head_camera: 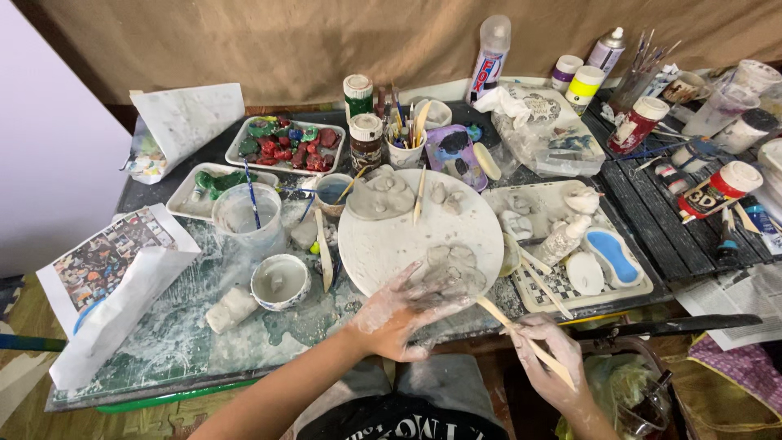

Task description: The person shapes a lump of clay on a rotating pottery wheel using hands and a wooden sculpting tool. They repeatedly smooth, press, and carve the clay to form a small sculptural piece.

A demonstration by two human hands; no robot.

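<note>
The left hand (405, 314) is pressing flat, fingers spread, on a clay piece (453, 269) on the round board (383, 240), several shaped pieces lying finished, while the right hand (547, 358) is gripping a wooden tool (521, 338).

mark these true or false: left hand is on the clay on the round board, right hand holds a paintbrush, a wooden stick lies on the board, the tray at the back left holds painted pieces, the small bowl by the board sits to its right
1. The left hand rests on the grey clay on the round board. True.
2. The right hand holds a paintbrush. False: it holds a flat wooden tool.
3. A wooden stick lies on the board. True.
4. The back-left tray holds red and green painted pieces. True.
5. The small bowl sits right of the board. False: it sits to its left.
</note>
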